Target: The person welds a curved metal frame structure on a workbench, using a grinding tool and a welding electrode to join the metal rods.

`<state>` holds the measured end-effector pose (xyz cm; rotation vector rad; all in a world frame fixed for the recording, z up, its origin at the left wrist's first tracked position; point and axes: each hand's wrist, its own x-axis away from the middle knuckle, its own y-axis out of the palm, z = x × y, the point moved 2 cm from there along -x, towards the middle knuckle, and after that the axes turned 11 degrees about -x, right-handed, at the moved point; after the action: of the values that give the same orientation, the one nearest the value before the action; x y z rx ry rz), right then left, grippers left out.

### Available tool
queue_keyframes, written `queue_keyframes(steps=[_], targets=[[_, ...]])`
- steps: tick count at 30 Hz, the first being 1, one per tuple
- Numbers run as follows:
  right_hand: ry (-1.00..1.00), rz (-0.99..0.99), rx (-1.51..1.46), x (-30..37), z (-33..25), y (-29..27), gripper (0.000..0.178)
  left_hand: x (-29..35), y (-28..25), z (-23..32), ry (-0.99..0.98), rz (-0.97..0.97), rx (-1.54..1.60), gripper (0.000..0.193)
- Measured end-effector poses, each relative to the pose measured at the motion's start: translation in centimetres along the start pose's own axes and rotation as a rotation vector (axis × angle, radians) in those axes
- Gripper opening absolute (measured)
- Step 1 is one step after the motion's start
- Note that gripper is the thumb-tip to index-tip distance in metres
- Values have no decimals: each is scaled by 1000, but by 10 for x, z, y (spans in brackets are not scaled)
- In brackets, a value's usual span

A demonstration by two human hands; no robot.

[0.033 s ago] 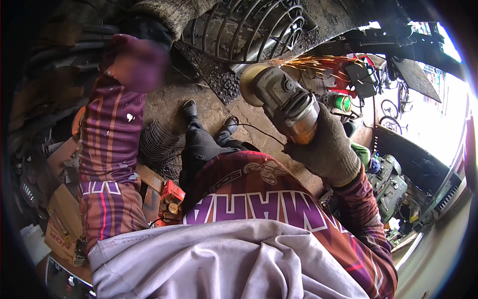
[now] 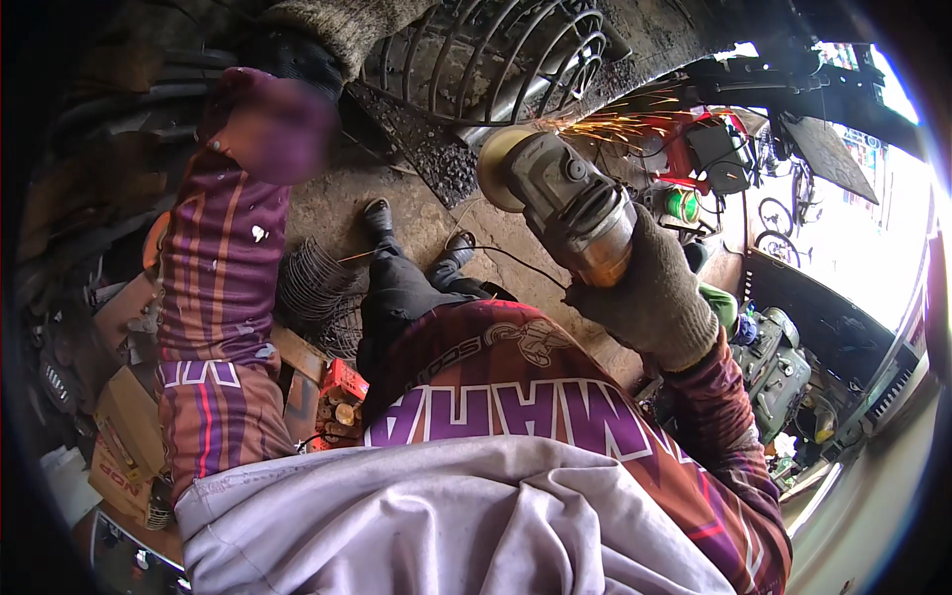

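Starting at the left: the left hand point(image 2: 273, 124) is up high at the end of one striped purple-and-orange sleeve point(image 2: 213, 297), and it's smeared out in the picture, so I can't tell if it's gripping anything or just open. Right above it there's a knitted grey glove or sleeve point(image 2: 337, 25), whose it is I can't say. Below the sleeve, one coil of wire mesh point(image 2: 317, 293) lies on the dirt floor point(image 2: 327, 208), with a small red box point(image 2: 345, 382) just beside it.

In the middle I count two black shoes point(image 2: 379, 213), toes pointing away up the frame. Above them sits one curved wire cage point(image 2: 496, 59) made of bent rods.

Then the main bit: one angle grinder point(image 2: 560, 198), held tight around its body by the gloved right hand point(image 2: 650, 297). Its long axis runs diagonally, from the hand at lower right up to the disc end at upper left, so it points up-left toward the cage. One spray of orange sparks point(image 2: 615, 124) fans out to the right from the disc.

Far right, one green can point(image 2: 682, 206) sits among cluttered machine parts.
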<state>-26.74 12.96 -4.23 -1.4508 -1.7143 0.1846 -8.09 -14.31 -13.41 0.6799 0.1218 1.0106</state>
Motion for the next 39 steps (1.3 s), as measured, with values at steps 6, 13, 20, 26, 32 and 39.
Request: queue_keyframes(steps=[6, 13, 20, 26, 32, 39], targets=[[8, -7, 38, 0, -3, -5, 62, 28, 23, 9, 695, 93, -1096, 32], [-13, -15, 58, -2, -7, -7, 59, -7, -5, 0, -44, -141, 165, 32], [-13, -33, -2, -5, -5, -8, 64, 22, 19, 1, 436, 42, -668, 34], [-54, -54, 15, -8, -8, -9, 66, -8, 0, -5, -48, 5, 165, 38], [-18, -72, 48, -7, -4, -11, 68, -7, -2, -4, 32, -123, 56, 37], [-13, -68, 33, -4, -9, -14, 71, 2, -1, 2, -24, -20, 154, 35]])
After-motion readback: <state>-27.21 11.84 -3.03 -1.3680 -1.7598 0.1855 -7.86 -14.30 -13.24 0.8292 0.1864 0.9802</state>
